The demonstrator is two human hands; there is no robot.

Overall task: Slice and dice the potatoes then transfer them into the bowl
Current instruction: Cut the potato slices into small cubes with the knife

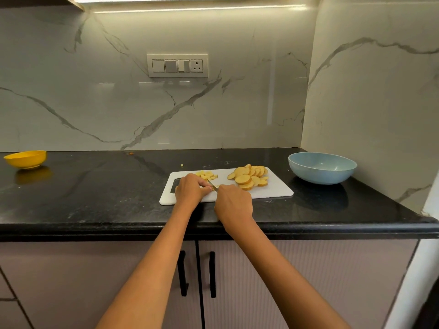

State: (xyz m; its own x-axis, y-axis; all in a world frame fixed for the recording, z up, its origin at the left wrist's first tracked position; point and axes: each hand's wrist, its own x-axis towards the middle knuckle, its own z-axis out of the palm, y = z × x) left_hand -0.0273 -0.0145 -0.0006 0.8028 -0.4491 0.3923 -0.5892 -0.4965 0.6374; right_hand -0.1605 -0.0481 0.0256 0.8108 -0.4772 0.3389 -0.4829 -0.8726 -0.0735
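1. Far left of the frame, a yellow bowl [25,159] sits on the black countertop [95,186], well apart from the action.
2. Centre frame, the white cutting board [273,189] lies on the counter, and one stray potato bit [182,165] rests on the counter just beyond its far edge.
3. The left hand [191,188] is down on the board's left part, fingers curled together over something at the blade; what they hold is hidden.
4. Just above that hand, a small heap of diced potato [207,175] lies on the board.
5. The knife [212,184] shows only a short stretch of blade between the two hands.
6. The right hand [234,203] is clamped around the knife's handle, fingers wrapped under and out of sight.
7. Right of the hands, a pile of round potato slices [249,176] covers the board's far right part.
8. Further right, the blue bowl [322,167] stands on the counter near the board, with no potato showing inside.
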